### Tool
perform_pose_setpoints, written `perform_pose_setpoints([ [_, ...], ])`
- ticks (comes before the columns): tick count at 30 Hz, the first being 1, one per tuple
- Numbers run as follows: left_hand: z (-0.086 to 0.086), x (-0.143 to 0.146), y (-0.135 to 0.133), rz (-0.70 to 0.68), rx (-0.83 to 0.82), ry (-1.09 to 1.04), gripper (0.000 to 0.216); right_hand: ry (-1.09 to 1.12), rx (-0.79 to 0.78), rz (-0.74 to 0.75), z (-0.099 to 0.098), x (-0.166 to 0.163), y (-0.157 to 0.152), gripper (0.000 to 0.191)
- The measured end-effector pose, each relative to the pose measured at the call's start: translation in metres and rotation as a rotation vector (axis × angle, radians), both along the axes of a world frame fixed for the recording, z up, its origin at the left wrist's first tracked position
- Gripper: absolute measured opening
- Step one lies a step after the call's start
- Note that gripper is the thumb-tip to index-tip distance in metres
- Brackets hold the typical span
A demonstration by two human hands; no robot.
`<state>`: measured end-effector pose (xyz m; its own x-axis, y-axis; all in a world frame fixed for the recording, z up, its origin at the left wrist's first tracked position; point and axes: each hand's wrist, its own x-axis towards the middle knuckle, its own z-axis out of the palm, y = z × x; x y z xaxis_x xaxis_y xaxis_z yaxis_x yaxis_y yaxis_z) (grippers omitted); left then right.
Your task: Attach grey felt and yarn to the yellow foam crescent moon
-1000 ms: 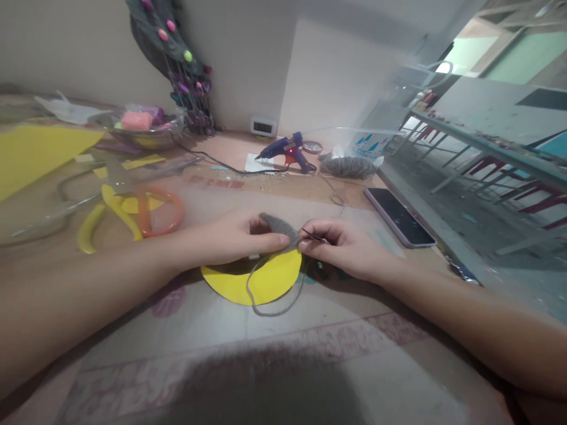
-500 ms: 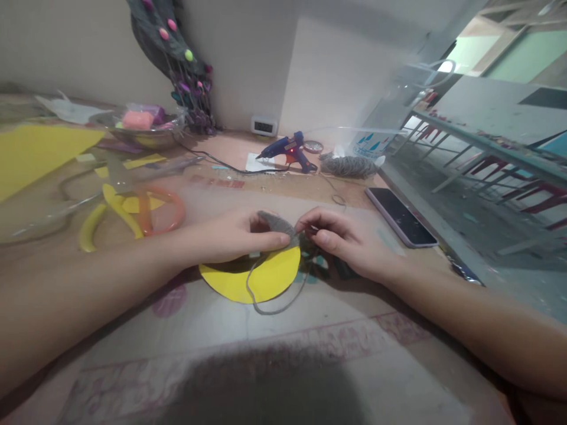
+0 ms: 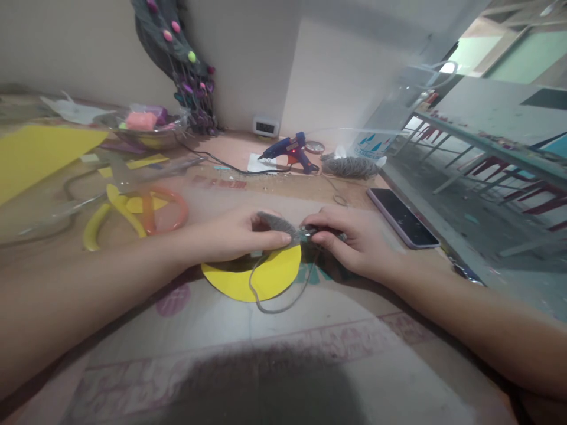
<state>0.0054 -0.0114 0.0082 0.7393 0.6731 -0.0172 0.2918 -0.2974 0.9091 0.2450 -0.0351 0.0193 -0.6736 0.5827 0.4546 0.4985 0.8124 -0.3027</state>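
Note:
A yellow paper ring stands in front of me, its far right part wrapped in grey yarn. My left hand grips the wrapped part, thumb on the near side. Close beside it, at the ring's right edge, my right hand is closed with thumb and fingertips pinched on the grey yarn; some small dark shape shows between the fingers, too blurred to name. A loose loop of yarn hangs down in front of the ring between both hands.
A blue glue gun with a red light rests behind, near a skein of grey yarn. A phone lies at the right table edge. Yellow- and orange-handled scissors, yellow paper and a bowl are left.
My right hand has shifted slightly and its fingers have regripped at the ring's edge, a dark shape now showing between them. My left hand keeps its hold; the view has moved slightly.

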Motion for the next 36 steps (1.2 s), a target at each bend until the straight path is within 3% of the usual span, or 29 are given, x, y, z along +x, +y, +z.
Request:
perform_pose_setpoints([
  [22,0.0025,0.0007,-0.0009,0.021,-0.006,0.019,0.027,-0.076,0.124,0.031,-0.0029,0.0021,0.0006,0.028],
  [36,0.0019,0.0013,-0.0008,0.012,-0.033,0.016,0.022,-0.006,-0.114,-0.123,-0.0011,-0.0035,-0.0041,0.025],
])
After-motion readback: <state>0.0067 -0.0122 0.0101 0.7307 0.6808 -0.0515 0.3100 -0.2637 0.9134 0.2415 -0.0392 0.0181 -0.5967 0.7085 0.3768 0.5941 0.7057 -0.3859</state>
